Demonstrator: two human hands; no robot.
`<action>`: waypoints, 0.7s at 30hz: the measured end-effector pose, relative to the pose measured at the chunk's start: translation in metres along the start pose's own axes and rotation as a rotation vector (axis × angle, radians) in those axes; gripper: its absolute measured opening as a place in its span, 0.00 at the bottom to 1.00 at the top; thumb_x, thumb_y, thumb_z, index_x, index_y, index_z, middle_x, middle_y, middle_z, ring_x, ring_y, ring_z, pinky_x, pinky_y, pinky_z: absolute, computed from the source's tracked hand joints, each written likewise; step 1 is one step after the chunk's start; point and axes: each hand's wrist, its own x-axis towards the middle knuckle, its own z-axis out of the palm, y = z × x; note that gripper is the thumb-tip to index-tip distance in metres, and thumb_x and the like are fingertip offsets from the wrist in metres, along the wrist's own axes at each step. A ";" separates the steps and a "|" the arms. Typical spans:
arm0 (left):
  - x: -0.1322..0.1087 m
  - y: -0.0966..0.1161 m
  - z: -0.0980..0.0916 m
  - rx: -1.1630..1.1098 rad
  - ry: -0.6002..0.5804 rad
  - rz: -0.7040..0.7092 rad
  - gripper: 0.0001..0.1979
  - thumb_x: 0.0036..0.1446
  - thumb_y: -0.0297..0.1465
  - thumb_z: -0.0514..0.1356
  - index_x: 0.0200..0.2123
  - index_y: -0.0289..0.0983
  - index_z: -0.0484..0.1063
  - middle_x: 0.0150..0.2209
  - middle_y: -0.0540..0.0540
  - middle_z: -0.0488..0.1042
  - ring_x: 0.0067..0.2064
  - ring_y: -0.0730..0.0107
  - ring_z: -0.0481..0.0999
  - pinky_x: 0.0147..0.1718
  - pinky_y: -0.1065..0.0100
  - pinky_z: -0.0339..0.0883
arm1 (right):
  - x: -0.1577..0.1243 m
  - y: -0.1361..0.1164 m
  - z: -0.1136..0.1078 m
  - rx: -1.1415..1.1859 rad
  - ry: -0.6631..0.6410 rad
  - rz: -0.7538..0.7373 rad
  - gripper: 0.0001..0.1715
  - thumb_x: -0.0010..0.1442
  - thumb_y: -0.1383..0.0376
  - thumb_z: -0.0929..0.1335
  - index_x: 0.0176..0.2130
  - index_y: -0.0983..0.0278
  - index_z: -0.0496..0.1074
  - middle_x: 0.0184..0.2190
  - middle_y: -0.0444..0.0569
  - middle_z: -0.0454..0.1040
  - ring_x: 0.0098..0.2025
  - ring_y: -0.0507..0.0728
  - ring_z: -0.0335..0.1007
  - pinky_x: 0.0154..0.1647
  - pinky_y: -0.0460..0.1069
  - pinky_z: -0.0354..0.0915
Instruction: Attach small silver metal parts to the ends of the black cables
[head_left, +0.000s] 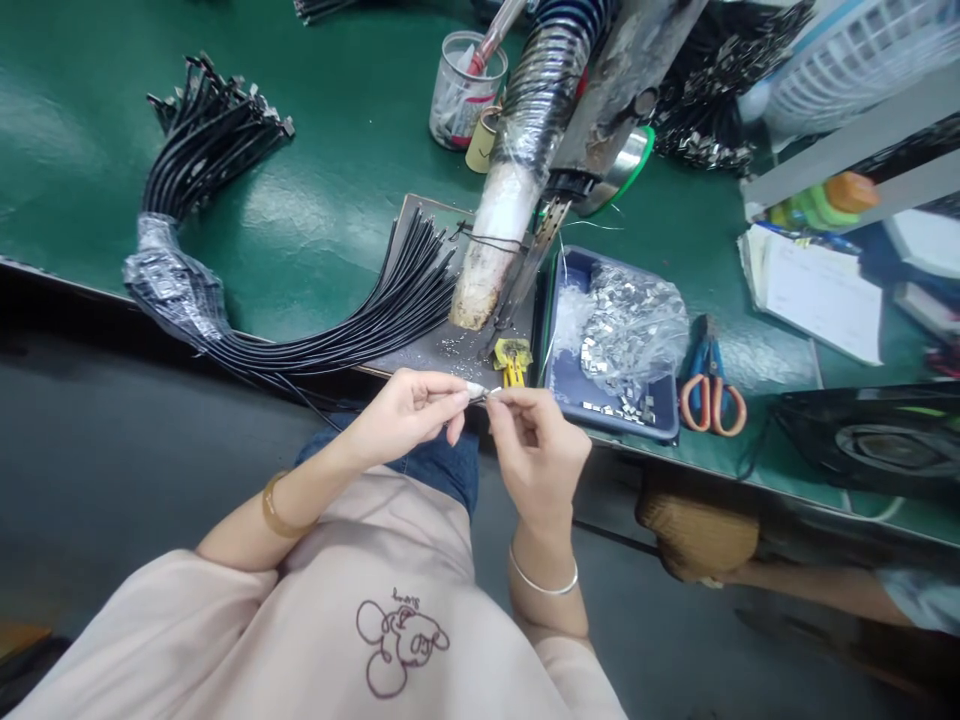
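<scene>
At the bench's [285,250] near edge: left hand [420,408] and right hand [541,445], both pinched closed on a small pale piece [475,391] between them, presumably for fine control; form too small to tell. Just beyond, right: blue tray [615,425] of metal bits [596,350], likely for easy picking. Left: black cables [322,338], ends fanned on a board [405,355], seemingly for separation. Farther: clear jar [454,95], upright.

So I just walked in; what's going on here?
Someone at a green bench is working by hand: the left hand and right hand meet with a small pale piece between them, too small to identify. A bundle of black cables lies to the left, and a blue tray with bags and tiny metallic bits sits to the right.
</scene>
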 end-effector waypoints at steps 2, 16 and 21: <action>0.000 -0.003 0.002 0.033 0.067 0.053 0.16 0.60 0.40 0.63 0.27 0.32 0.74 0.19 0.51 0.70 0.18 0.83 0.55 0.17 0.75 0.51 | -0.001 0.000 -0.002 0.087 0.060 0.140 0.09 0.67 0.63 0.67 0.34 0.61 0.73 0.20 0.39 0.72 0.18 0.48 0.65 0.20 0.42 0.62; -0.009 -0.021 0.012 0.590 0.296 0.418 0.11 0.67 0.29 0.56 0.39 0.33 0.80 0.25 0.48 0.76 0.25 0.74 0.71 0.28 0.73 0.67 | -0.001 0.004 -0.033 0.184 0.032 0.193 0.10 0.65 0.61 0.68 0.35 0.60 0.80 0.21 0.41 0.75 0.20 0.50 0.67 0.22 0.45 0.62; -0.012 -0.036 0.029 1.098 0.103 0.571 0.12 0.68 0.27 0.54 0.39 0.34 0.79 0.30 0.44 0.79 0.31 0.67 0.78 0.31 0.69 0.71 | 0.017 0.030 -0.070 -0.150 -0.027 0.285 0.14 0.65 0.55 0.68 0.37 0.60 0.81 0.23 0.44 0.78 0.18 0.52 0.66 0.23 0.48 0.63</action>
